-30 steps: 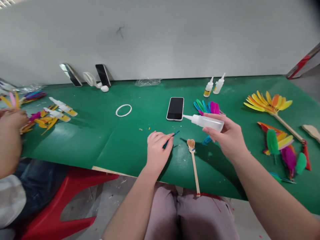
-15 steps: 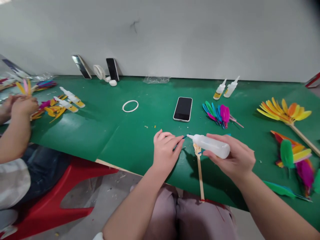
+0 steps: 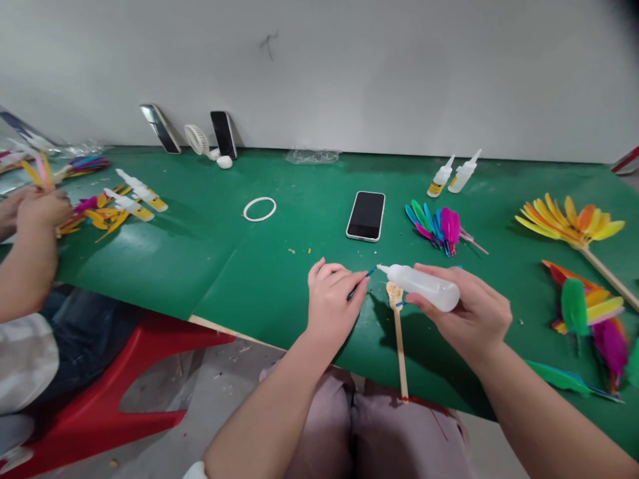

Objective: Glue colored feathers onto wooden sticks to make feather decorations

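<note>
My left hand [image 3: 335, 293] pinches a thin blue feather quill [image 3: 370, 272] between thumb and fingers; the rest of it is hidden by the hand. In my right hand [image 3: 466, 309] is a white plastic glue bottle [image 3: 424, 287], lying nearly level, its pointed nozzle close by the quill's end. Whether nozzle and quill touch is hard to tell. A small blue piece [image 3: 402, 303] shows at my right thumb. Below the bottle, a wooden stick [image 3: 400, 352] with a pale, lumpy head lies over the table's front edge.
Beyond my hands lie a phone [image 3: 366, 216], a bunch of coloured feathers [image 3: 439, 226] and two glue bottles [image 3: 452, 178]. A yellow feather fan [image 3: 574, 223] and loose feathers [image 3: 586, 306] are at right. Left are a white ring [image 3: 259, 209] and a co-worker's hands [image 3: 40, 207] with feathers.
The bottle's nozzle has shifted slightly right along the quill's end. Both hands keep their grips, and the view has moved a little.
</note>
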A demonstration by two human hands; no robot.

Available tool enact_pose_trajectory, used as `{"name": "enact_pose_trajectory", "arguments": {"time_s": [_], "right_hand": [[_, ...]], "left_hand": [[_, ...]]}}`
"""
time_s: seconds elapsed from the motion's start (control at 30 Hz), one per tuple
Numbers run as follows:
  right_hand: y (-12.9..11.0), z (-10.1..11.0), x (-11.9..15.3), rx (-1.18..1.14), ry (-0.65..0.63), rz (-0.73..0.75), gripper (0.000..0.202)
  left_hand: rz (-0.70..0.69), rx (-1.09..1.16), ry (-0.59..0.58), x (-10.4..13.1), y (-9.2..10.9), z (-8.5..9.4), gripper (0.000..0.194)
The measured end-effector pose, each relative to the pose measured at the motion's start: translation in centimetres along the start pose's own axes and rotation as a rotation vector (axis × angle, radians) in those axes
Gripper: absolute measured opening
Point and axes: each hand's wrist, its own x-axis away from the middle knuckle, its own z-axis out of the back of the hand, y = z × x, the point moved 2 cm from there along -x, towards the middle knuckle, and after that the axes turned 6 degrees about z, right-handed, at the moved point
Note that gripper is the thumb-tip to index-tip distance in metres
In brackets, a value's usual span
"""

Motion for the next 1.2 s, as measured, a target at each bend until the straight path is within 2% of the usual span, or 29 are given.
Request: {"name": "enact_pose_trajectory", "arguments": {"time_s": [0.47,0.7,1.2], "right_hand": [[0.38,0.03,0.22,0.028,0.034,-0.069,0.022],[0.48,-0.04,0.32,-0.010,0.014,-0.126,0.022],[0.34,0.01,0.10,-0.036,-0.005,-0.126,0.017]], "left_hand": [[0.092,0.044,-0.039,-0.03,-0.10,-0.19,0.010],[0.100,0.037,-0.055,0.06,-0.08,-0.28,0.011],[0.091,0.043,-0.062,-0.08,0.01,-0.32,0.012]]}}
